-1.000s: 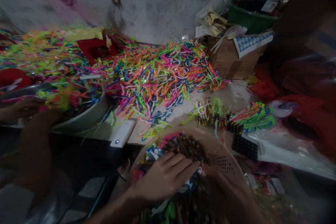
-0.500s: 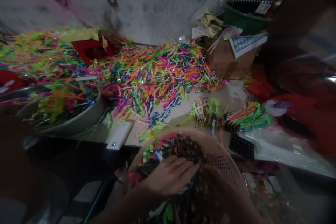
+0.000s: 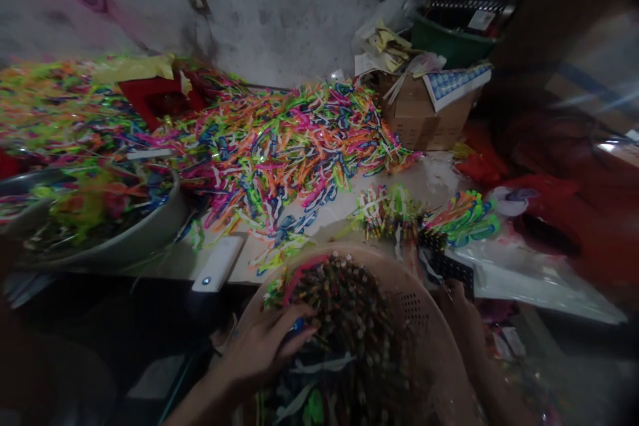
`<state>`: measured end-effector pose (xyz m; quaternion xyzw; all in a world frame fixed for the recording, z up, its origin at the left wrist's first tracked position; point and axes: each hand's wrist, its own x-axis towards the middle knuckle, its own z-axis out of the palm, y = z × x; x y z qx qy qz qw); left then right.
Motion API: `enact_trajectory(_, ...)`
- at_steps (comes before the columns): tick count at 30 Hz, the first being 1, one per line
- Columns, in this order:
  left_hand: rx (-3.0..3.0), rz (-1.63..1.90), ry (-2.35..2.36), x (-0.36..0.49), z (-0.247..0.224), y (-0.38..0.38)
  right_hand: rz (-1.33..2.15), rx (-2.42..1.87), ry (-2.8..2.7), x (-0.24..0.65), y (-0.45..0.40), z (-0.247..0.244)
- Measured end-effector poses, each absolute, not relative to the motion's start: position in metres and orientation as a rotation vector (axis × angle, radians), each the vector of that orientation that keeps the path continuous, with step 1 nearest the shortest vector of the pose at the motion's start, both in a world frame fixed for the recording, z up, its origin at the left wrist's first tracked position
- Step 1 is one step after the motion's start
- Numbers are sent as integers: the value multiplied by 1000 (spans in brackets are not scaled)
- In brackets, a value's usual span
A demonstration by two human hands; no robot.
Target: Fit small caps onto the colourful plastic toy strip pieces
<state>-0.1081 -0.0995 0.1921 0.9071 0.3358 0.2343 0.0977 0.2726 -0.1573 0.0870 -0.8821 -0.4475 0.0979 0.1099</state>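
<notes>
Head view: our left hand (image 3: 259, 349) lies curled on the heap of small dark pieces (image 3: 349, 319) in the pink basket (image 3: 424, 319), fingers bent into its near-left edge; whether it pinches one we cannot tell. Our right hand (image 3: 462, 313) rests at the basket's right rim, touching the black tray (image 3: 449, 266), grip unclear. The heap lies between both hands, the left nearer.

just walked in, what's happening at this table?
A person sits with a pinkish perforated basket full of small dark and coloured pieces. Their left hand lies in the pieces at the basket's left side, fingers curled on some; their right hand is at the basket's right rim, near a black gridded tray. Behind, a big heap of neon plastic strips covers the table, with a white bowl of more strips at left and a cardboard box at the back.
</notes>
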Motion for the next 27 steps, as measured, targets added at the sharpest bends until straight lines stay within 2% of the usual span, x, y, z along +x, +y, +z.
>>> enact_trajectory(7, 2643, 504, 1177, -111, 189, -102, 367, -2583, -1378, 275, -148, 65)
enact_trajectory(14, 2635, 502, 1103, -110, 184, -104, 199, -2367, -1426, 277, -159, 62)
enact_trajectory(19, 2618, 482, 1147, -111, 186, -105, 53, -2177, -1392, 279, -148, 93)
enact_trajectory(23, 2686, 636, 1047, -106, 186, -102, -148, -1850, -1577, 238, -136, 136)
enact_trajectory(25, 2735, 724, 994, -103, 186, -100, -91, -1650, -1867, 206, -129, 148)
enact_trajectory(27, 2766, 755, 966, -100, 187, -99, 55, -1628, -2038, 175, -121, 148)
